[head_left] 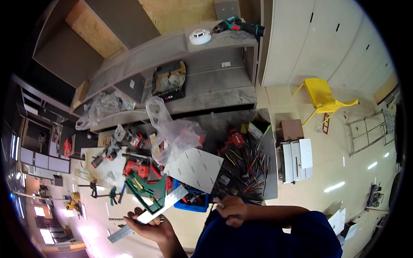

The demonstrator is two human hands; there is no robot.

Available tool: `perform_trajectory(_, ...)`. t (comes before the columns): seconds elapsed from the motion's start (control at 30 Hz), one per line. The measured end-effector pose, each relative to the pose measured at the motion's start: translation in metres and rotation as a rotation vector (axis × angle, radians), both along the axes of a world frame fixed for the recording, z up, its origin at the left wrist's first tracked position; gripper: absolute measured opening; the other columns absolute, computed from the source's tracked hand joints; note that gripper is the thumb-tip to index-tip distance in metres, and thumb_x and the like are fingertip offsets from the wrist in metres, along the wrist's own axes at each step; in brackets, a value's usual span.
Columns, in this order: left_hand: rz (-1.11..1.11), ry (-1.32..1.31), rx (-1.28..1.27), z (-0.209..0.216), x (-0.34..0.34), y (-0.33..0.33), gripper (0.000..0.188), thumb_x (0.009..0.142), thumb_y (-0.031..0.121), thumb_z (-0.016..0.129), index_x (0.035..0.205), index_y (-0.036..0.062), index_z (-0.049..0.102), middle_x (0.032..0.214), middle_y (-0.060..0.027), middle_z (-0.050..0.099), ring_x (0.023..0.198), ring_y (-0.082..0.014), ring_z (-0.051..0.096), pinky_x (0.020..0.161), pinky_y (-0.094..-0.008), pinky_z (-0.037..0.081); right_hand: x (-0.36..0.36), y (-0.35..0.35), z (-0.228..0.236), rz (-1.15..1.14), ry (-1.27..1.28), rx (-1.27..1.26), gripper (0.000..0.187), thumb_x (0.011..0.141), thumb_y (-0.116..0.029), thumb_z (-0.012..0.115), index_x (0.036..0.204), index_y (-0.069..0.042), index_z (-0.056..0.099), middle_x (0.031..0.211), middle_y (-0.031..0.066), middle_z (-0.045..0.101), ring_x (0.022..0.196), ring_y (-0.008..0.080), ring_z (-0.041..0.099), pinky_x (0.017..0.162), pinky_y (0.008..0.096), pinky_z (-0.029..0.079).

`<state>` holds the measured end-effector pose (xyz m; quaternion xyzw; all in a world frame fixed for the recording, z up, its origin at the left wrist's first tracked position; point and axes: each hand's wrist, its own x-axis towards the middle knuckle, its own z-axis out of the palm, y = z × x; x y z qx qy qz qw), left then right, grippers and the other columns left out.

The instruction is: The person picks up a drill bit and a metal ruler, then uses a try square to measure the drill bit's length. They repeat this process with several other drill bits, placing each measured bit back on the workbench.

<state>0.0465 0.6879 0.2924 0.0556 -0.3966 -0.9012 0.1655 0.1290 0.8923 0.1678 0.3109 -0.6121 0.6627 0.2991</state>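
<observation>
My left hand (155,231) is closed round the steel blade of what looks like a combination square (167,201). Its green head (159,187) has a yellow vial and a small brass-coloured knob. The blade slants from the hand up toward a blue bin (191,208) of tools, and its other end pokes out below my fingers. In front of my dark blue shirt, my right hand (232,210) has its fingers curled in. Whether it holds anything is hidden. A white sheet with dark marks (197,169) lies over the bench just beyond.
On the bench (270,172) are loose screwdrivers and pliers (254,167), red power tools (137,168) and a clear plastic bag (172,135). Behind stands a grey shelf unit (215,60) with a green drill (236,26) on top. A yellow chair (320,95) is at the right.
</observation>
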Motion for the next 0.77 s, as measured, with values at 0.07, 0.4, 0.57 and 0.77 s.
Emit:
perform_trajectory(0.07, 0.034, -0.094, -0.024, -0.008, -0.006, -0.012, 0.033, 0.100, 0.038, 0.042, 0.075, 0.0159, 0.043, 0.067, 0.0033, 0.047, 0.034, -0.0072, 0.022, 0.033, -0.0236, 0.017, 0.016, 0.006, -0.039, -0.175, -0.207, -0.135, 0.030, 0.095, -0.024, 0.051, 0.073, -0.004, 0.053, 0.064, 0.0055, 0.054, 0.049, 0.0183, 0.048, 0.047, 0.0318, 0.037)
perform_trajectory(0.4, 0.033, -0.518, -0.091, -0.072, 0.007, -0.061, 0.030, 0.093, 0.045, 0.053, 0.081, 0.0184, 0.045, 0.068, 0.0040, 0.050, 0.045, -0.0117, 0.044, 0.037, -0.0275, 0.035, 0.051, 0.064, -0.227, -0.344, -1.242, 0.450, 0.029, 0.095, -0.026, 0.049, 0.083, 0.000, 0.055, 0.067, 0.0171, 0.061, 0.064, 0.0318, 0.065, 0.055, 0.0411, 0.049)
perform_trajectory(0.57, -0.079, -0.486, -0.137, -0.079, 0.013, -0.061, 0.024, 0.096, 0.039, 0.049, 0.087, 0.0173, 0.044, 0.071, 0.0017, 0.051, 0.048, -0.0142, 0.048, 0.037, -0.0296, 0.036, 0.035, 0.061, -0.245, -0.387, -1.075, 0.744, 0.025, 0.092, -0.028, 0.052, 0.090, -0.003, 0.057, 0.077, 0.0218, 0.065, 0.072, 0.0412, 0.064, 0.062, 0.0511, 0.050)
perform_trajectory(0.77, -0.159, -0.608, -0.001, -0.113, 0.014, -0.102, 0.024, 0.094, 0.042, 0.052, 0.091, 0.0199, 0.044, 0.069, 0.0009, 0.051, 0.046, -0.0198, 0.047, 0.037, -0.0330, 0.036, -0.009, 0.053, -0.247, -0.482, -1.266, 0.919, 0.031, 0.088, -0.035, 0.059, 0.106, -0.010, 0.054, 0.080, 0.0183, 0.068, 0.073, 0.0398, 0.066, 0.070, 0.0500, 0.053)
